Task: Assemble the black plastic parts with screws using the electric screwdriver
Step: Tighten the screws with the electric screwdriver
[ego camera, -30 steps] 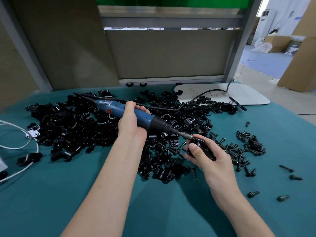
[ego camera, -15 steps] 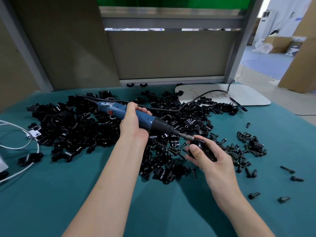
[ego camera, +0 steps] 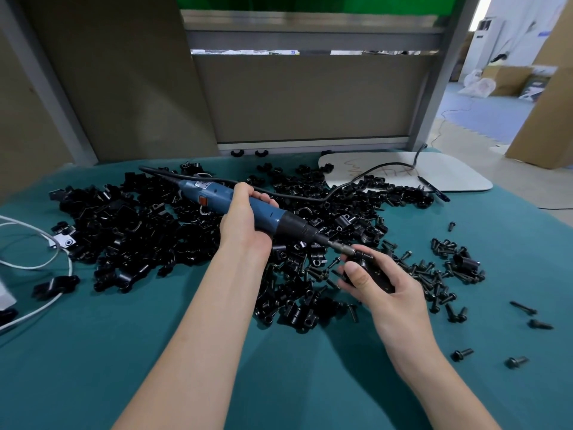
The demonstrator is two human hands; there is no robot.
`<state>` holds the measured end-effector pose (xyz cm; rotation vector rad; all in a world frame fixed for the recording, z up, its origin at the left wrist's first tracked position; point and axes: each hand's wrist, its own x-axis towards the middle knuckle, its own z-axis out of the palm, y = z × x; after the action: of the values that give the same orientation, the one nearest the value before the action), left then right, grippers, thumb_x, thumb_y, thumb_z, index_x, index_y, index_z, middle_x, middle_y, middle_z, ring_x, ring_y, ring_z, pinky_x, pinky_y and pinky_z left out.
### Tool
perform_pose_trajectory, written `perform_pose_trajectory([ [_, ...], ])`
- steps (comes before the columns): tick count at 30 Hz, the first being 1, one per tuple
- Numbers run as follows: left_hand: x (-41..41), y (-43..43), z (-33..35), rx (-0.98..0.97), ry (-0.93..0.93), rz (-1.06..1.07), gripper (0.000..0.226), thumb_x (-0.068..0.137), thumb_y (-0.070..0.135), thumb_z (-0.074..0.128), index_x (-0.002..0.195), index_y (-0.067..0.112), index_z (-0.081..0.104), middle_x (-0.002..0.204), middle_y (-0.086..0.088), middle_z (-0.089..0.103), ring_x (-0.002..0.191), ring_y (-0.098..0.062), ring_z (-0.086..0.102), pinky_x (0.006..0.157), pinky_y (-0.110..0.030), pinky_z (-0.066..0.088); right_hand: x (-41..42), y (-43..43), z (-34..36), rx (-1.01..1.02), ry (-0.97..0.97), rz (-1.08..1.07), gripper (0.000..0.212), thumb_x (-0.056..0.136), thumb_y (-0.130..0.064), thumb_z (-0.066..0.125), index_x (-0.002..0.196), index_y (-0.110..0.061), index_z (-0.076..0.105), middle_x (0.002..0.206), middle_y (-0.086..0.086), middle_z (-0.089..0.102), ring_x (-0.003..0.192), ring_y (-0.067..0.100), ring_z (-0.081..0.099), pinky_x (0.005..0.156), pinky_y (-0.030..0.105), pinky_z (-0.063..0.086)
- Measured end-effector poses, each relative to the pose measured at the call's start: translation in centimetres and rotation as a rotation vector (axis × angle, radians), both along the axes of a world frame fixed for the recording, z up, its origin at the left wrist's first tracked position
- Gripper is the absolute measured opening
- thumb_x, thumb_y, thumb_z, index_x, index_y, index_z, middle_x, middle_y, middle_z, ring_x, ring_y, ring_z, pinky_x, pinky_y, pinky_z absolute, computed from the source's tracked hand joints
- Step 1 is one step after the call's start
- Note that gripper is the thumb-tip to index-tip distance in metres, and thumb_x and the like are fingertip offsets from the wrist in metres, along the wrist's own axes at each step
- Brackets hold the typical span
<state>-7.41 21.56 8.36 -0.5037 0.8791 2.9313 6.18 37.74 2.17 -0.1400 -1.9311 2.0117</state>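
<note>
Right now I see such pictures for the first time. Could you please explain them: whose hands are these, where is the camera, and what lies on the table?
There is no machine here: a person works with bare hands. The camera sits on the person's head and looks forward and down, so you see both arms from above. The left hand grips a blue electric screwdriver. Its tip is at a black part, which the right hand holds. On the green cloth lies a big pile of such black parts, with loose screws to the right. A white board lies at the far edge, and a white cable at the left.
</note>
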Motion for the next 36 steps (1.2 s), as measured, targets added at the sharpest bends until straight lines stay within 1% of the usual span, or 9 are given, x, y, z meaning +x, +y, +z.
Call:
perform_pose_trajectory([
  [3, 0.2, 0.0, 0.1, -0.028, -0.063, -0.023, 0.015, 0.090, 0.005, 0.059, 0.080, 0.011, 0.048, 0.055, -0.001, 0.055, 0.052, -0.015, 0.054, 0.074, -0.033, 0.058, 0.1, 0.2, 0.1, 0.148, 0.027, -0.052, 0.031, 0.074, -0.055, 0.074, 0.104, -0.057, 0.071, 0.086, -0.005, 0.069, 0.072, 0.004, 0.063, 0.065, 0.014, 0.053],
  [9, 0.7, 0.0, -0.3, -0.022, -0.146, -0.037, 0.014, 0.090, 0.003, 0.057, 0.081, 0.010, 0.047, 0.071, -0.004, 0.054, 0.061, -0.016, 0.054, 0.097, -0.038, 0.055, 0.3, 0.2, 0.1, 0.176, 0.031, -0.054, 0.028, 0.073, -0.050, 0.075, 0.100, -0.055, 0.071, 0.075, -0.019, 0.068, 0.063, -0.003, 0.057, 0.056, 0.010, 0.046],
  [15, 0.5, 0.1, -0.1, -0.046, -0.142, -0.043, 0.015, 0.090, 0.003, 0.057, 0.082, 0.011, 0.047, 0.056, -0.003, 0.055, 0.044, -0.014, 0.054, 0.067, -0.033, 0.058, 0.2, 0.3, 0.2, 0.178, 0.035, -0.040, 0.028, 0.073, -0.049, 0.076, 0.101, -0.054, 0.071, 0.082, -0.007, 0.070, 0.063, -0.001, 0.057, 0.056, 0.010, 0.046],
  [19, -0.2, -0.4, -0.6, -0.017, -0.209, -0.051, 0.012, 0.093, 0.008, 0.062, 0.088, 0.008, 0.051, 0.064, -0.003, 0.057, 0.054, -0.013, 0.055, 0.052, -0.027, 0.054, 0.2, 0.1, 0.0, 0.307, 0.052, -0.025, 0.031, 0.079, -0.050, 0.070, 0.107, -0.060, 0.065, 0.070, -0.034, 0.060, 0.070, -0.010, 0.055, 0.064, 0.005, 0.041],
  [23, -0.7, -1.5, -1.0, -0.008, -0.243, -0.071, 0.018, 0.095, 0.018, 0.067, 0.095, 0.005, 0.055, 0.077, -0.003, 0.059, 0.063, -0.015, 0.058, 0.043, -0.024, 0.051, 0.3, -0.5, -0.3, 0.386, 0.059, 0.020, 0.036, 0.084, -0.051, 0.066, 0.118, -0.060, 0.059, 0.072, -0.044, 0.054, 0.079, -0.016, 0.053, 0.069, 0.020, 0.038],
  [26, -1.0, -2.7, -0.5, -0.058, -0.243, -0.055, 0.025, 0.097, 0.025, 0.064, 0.104, 0.005, 0.051, 0.084, -0.006, 0.059, 0.068, -0.017, 0.060, 0.049, -0.033, 0.052, 0.5, -0.4, -0.5, 0.421, 0.064, 0.057, 0.037, 0.084, -0.055, 0.064, 0.120, -0.060, 0.059, 0.077, -0.043, 0.056, 0.078, -0.014, 0.052, 0.069, 0.021, 0.035],
  [29, -1.1, -3.7, 0.3, -0.112, -0.219, -0.037, 0.023, 0.099, 0.026, 0.056, 0.106, 0.006, 0.046, 0.096, -0.012, 0.058, 0.080, -0.024, 0.061, 0.062, -0.042, 0.054, 0.4, -0.1, -0.3, 0.291, 0.028, 0.055, 0.032, 0.078, -0.059, 0.069, 0.110, -0.059, 0.066, 0.088, -0.024, 0.069, 0.074, -0.003, 0.060, 0.065, 0.017, 0.048],
  [32, -0.6, -3.9, 0.7, -0.187, -0.228, -0.036, 0.022, 0.095, 0.022, 0.056, 0.110, 0.008, 0.048, 0.106, -0.011, 0.058, 0.091, -0.027, 0.060, 0.076, -0.043, 0.053, 0.2, 0.1, 0.0, 0.067, 0.030, 0.017, 0.033, 0.078, -0.054, 0.072, 0.110, -0.045, 0.074, 0.102, -0.006, 0.078, 0.088, 0.011, 0.076, 0.078, 0.022, 0.060],
  [36, -0.1, -3.9, 1.4, -0.316, -0.197, -0.043, 0.015, 0.093, 0.019, 0.054, 0.103, 0.009, 0.050, 0.117, -0.011, 0.056, 0.105, -0.030, 0.057, 0.101, -0.051, 0.045, 0.0, 0.3, 0.3, -0.149, 0.045, -0.038, 0.038, 0.087, -0.048, 0.063, 0.113, -0.021, 0.073, 0.106, 0.006, 0.078, 0.096, 0.024, 0.076, 0.072, 0.029, 0.063],
])
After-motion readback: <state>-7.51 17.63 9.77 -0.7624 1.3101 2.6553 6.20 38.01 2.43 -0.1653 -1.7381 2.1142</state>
